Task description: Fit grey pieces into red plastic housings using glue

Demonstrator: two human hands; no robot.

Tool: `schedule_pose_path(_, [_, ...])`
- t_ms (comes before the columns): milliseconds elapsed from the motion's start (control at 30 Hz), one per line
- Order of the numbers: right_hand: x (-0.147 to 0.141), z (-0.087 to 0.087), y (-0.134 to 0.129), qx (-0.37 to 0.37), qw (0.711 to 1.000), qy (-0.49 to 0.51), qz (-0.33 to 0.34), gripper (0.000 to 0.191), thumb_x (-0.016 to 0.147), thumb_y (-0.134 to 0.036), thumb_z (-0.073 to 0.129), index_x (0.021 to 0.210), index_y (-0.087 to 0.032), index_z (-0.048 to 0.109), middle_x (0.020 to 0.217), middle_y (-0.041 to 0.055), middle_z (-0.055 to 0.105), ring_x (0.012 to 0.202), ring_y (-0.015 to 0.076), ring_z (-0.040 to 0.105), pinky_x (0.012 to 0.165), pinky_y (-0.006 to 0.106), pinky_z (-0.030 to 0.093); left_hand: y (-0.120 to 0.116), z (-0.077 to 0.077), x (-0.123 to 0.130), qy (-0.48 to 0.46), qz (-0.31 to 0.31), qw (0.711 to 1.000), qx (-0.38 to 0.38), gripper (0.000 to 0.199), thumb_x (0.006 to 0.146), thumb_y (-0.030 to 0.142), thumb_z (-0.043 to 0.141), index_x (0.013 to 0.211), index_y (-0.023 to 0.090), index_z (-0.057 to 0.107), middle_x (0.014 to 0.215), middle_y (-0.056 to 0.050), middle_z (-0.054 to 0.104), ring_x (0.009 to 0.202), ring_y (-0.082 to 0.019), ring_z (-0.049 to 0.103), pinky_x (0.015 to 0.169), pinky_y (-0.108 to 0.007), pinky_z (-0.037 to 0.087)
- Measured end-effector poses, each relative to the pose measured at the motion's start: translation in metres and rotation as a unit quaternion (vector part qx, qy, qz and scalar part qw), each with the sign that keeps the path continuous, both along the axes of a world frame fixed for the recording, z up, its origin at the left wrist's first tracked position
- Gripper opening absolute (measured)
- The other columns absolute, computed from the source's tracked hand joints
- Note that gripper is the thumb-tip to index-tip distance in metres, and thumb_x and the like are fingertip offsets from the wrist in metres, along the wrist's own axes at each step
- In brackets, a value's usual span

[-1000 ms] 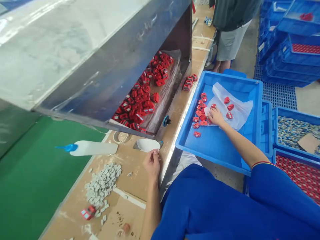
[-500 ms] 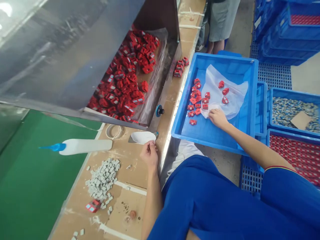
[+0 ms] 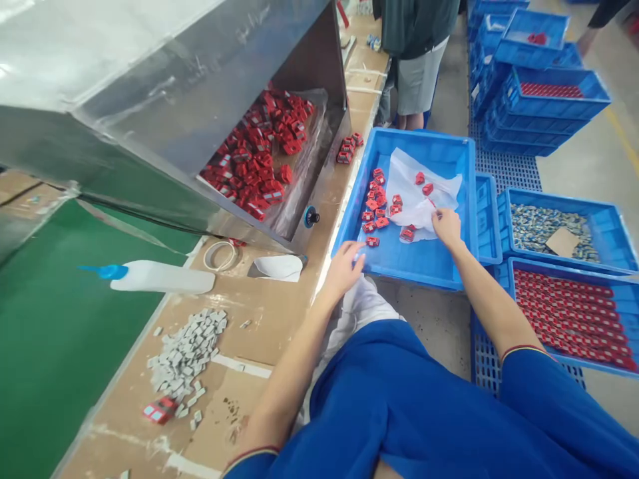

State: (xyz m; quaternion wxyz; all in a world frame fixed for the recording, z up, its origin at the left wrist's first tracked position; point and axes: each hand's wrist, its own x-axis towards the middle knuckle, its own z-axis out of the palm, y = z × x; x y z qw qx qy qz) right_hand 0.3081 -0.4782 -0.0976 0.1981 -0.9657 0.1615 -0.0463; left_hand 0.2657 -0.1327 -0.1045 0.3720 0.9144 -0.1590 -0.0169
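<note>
My right hand is closed in a pinch on a thin white sheet, which lies crumpled inside the blue tray. Several small red toy cars are bunched along the tray's left side, and a few more rest on the sheet, among them a car left of my right hand. Over the tray's near left corner is my left hand, fingers apart and holding nothing. Its fingertips are close to a single red car; whether they touch it I cannot tell.
A metal hood covers a heap of red cars. On the bench are a tape roll, a white squeeze bottle and a pile of grey pieces. Filled blue crates stand right. Another person stands beyond the tray.
My left hand has left the white scoop-shaped piece on the bench and moved right to the tray's corner. My right hand has shifted the sheet's near edge, and the cars on it have moved.
</note>
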Motion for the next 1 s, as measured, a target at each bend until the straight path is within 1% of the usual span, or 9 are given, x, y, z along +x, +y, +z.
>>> schedule_pose_path(133, [-0.01,0.015,0.016,0.054,0.995,-0.086,0.021,0.041,0.097,-0.025,0.042,0.125,-0.01,0.068,0.124,0.0214,0.068,0.108,0.0286,0.067,0.097,0.044,0.056,-0.067,-0.02,0.058,0.061,-0.096,0.986,0.122,0.079,0.083,0.034,0.083,0.156,0.026,0.052,0.174,-0.02,0.028,0.154,-0.048,0.039,0.121,-0.062,0.041])
schedule_pose_path(233, [-0.019,0.022,0.033,0.091,0.984,-0.121,0.093,0.035,0.099,-0.03,0.044,0.117,-0.016,0.071,0.122,0.0161,0.071,0.103,0.0242,0.071,0.088,0.037,0.061,-0.096,-0.035,0.089,0.077,-0.122,0.972,0.185,0.099,0.073,0.032,0.093,0.16,0.03,0.046,0.18,-0.019,0.008,0.16,-0.06,0.015,0.119,-0.077,0.033])
schedule_pose_path(333, [0.0,0.027,0.047,0.097,0.978,-0.13,0.13,0.039,0.103,-0.03,0.038,0.12,-0.018,0.071,0.124,0.0148,0.071,0.106,0.023,0.072,0.089,0.035,0.063,-0.106,-0.045,0.111,0.067,-0.135,0.966,0.208,0.098,0.075,0.034,0.091,0.162,0.03,0.044,0.18,-0.019,0.006,0.161,-0.06,0.006,0.12,-0.078,0.027])
schedule_pose_path(400, [0.035,0.028,0.057,0.09,0.978,-0.116,0.15,0.041,0.105,-0.03,0.035,0.123,-0.019,0.071,0.125,0.0138,0.072,0.107,0.0225,0.073,0.09,0.035,0.063,-0.106,-0.049,0.123,0.048,-0.134,0.967,0.211,0.089,0.085,0.039,0.082,0.163,0.031,0.041,0.181,-0.016,0.005,0.162,-0.056,0.003,0.124,-0.075,0.024])
schedule_pose_path(533, [0.14,0.023,0.081,0.053,0.979,-0.056,0.19,0.032,0.107,-0.028,0.044,0.123,-0.019,0.071,0.125,0.0123,0.073,0.111,0.0223,0.071,0.099,0.04,0.06,-0.101,-0.054,0.14,0.01,-0.12,0.971,0.208,0.071,0.095,0.042,0.066,0.162,0.033,0.043,0.18,-0.013,0.014,0.163,-0.05,0.012,0.126,-0.066,0.028])
schedule_pose_path(600, [0.191,0.016,0.093,0.026,0.98,-0.024,0.198,0.027,0.105,-0.031,0.057,0.124,-0.017,0.069,0.127,0.0115,0.071,0.117,0.0233,0.069,0.105,0.046,0.057,-0.101,-0.056,0.146,0.0,-0.109,0.972,0.209,0.07,0.094,0.045,0.066,0.16,0.032,0.046,0.178,-0.015,0.021,0.161,-0.05,0.023,0.123,-0.062,0.035])
schedule_pose_path(700, [0.248,-0.002,0.106,-0.006,0.978,0.022,0.207,0.036,0.101,-0.038,0.068,0.129,-0.016,0.066,0.136,0.0114,0.066,0.126,0.0264,0.064,0.11,0.052,0.054,-0.104,-0.061,0.154,-0.002,-0.097,0.971,0.217,0.074,0.09,0.048,0.072,0.159,0.036,0.049,0.174,-0.015,0.029,0.152,-0.049,0.039,0.117,-0.06,0.044])
schedule_pose_path(833, [0.274,-0.038,0.112,-0.028,0.972,0.088,0.217,0.038,0.101,-0.04,0.068,0.13,-0.016,0.066,0.143,0.0128,0.062,0.133,0.0287,0.059,0.114,0.054,0.049,-0.115,-0.066,0.159,0.011,-0.073,0.972,0.224,0.075,0.093,0.05,0.067,0.162,0.033,0.043,0.173,-0.018,0.029,0.14,-0.045,0.05,0.112,-0.059,0.047])
schedule_pose_path(1000, [0.261,-0.065,0.097,-0.055,0.968,0.154,0.19,0.042,0.102,-0.046,0.065,0.131,-0.017,0.065,0.142,0.0123,0.061,0.135,0.0301,0.056,0.116,0.057,0.045,-0.131,-0.069,0.163,0.04,-0.041,0.976,0.209,0.064,0.097,0.046,0.061,0.158,0.032,0.048,0.178,-0.014,0.017,0.143,-0.047,0.044,0.112,-0.063,0.043])
